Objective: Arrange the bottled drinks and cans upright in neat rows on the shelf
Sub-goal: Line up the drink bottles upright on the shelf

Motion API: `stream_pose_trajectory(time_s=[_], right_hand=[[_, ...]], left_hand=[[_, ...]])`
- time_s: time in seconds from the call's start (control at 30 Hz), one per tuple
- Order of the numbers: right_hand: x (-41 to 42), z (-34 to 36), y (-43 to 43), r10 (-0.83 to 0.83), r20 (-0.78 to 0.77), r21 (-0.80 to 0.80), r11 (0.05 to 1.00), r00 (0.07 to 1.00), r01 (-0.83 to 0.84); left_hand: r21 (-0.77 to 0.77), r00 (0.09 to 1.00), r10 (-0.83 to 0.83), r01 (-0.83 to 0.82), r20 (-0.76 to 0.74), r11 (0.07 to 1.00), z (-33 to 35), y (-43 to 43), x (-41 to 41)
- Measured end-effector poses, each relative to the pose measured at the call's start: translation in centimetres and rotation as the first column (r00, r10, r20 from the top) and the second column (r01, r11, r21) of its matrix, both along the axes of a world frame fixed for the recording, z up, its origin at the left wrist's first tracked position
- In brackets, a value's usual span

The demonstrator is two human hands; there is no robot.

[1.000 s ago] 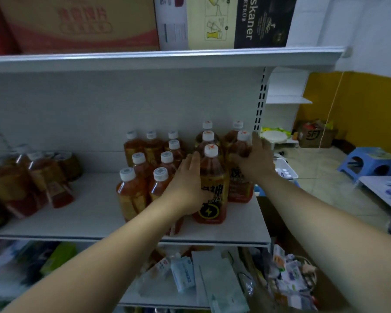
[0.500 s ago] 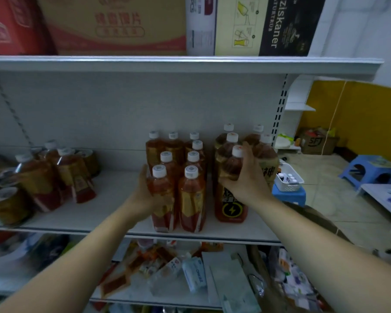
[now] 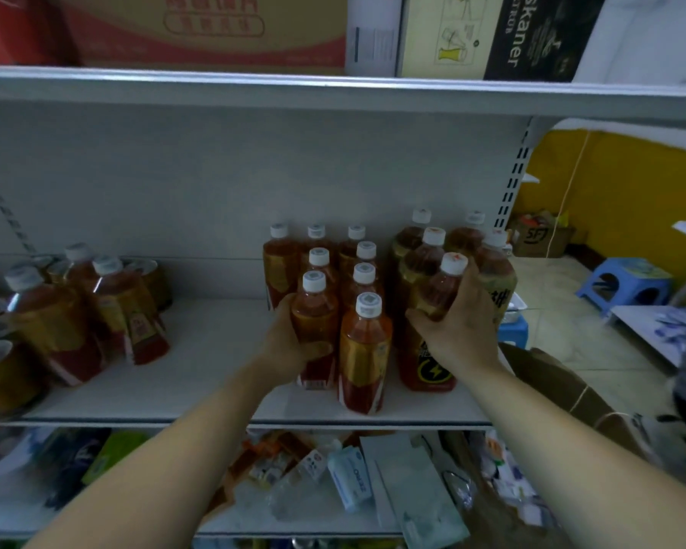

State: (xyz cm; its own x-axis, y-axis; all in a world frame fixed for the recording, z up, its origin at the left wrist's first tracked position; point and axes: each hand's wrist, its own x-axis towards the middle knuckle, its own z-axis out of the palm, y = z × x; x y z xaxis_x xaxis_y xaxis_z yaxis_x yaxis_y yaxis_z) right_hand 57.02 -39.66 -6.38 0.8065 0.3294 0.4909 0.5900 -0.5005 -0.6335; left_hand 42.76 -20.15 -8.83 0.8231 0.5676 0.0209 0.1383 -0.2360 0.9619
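Eight small tea bottles (image 3: 363, 350) and five large bottles (image 3: 420, 265) stand upright on the middle shelf (image 3: 199, 350). The left hand (image 3: 290, 342) grips the front-left small bottle (image 3: 315, 315); the right hand (image 3: 460, 330) clasps the front large bottle (image 3: 430, 370).

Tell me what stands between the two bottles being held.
One upright front bottle, in the head view, between those gripped by the left hand and right hand.
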Motion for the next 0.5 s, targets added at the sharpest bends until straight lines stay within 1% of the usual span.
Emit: stream_pose_trajectory(time_s=[0.1,0.3,0.4,0.47,0.5], right_hand=[[0.1,-0.2,0.1,-0.007,0.026,-0.002,1.0,1.0,0.007],[0.3,-0.3,0.3,-0.029,0.028,0.007,1.0,0.999,0.029],[0.2,-0.2,0.4,-0.041,0.022,0.003,0.999,0.999,0.041],[0.1,-0.3,0.4,-0.046,0.025,0.002,0.999,0.999,0.046],[0.0,-0.3,0.4,-0.047,0.024,0.0,0.999,0.999,0.047]], left_hand=[[0.023,1.0,-0.012,0.013,-0.025,1.0,0.0,0.9,1.0],[0.026,0.999,-0.045,0.045,-0.011,0.999,-1.2,2.7,2.7],[0.05,0.998,-0.052,0.052,0.017,0.997,-1.7,2.7,2.9],[0.022,0.998,-0.06,0.059,0.033,0.998,-2.3,2.9,2.8],[0.014,0.998,-0.025,0.025,0.051,1.0,-2.4,2.7,2.5]])
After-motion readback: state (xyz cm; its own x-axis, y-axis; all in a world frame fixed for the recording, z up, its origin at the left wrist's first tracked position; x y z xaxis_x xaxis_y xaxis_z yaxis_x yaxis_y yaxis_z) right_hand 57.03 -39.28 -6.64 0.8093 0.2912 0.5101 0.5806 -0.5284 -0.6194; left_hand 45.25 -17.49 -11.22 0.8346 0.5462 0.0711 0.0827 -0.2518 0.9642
